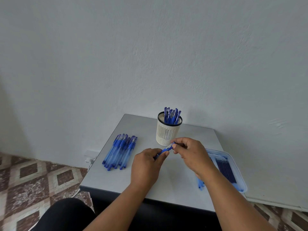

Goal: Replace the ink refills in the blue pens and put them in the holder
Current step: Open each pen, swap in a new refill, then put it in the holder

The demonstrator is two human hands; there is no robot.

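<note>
Blue pen (164,150) held above the tabletop (166,177), before the holder (168,130): left hand (146,165) fingers wrap its barrel, right hand (191,152) fingers pinch its tip end. Likely unscrewing; best keep the barrel steady, twisting gently.

Both hands meet mid-frame, left hand (146,162) and right hand (190,152) apparently pinching with curled fingers.

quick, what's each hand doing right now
Left hand: grips the pen barrel.
Right hand: pinches the same pen's upper end.
</note>
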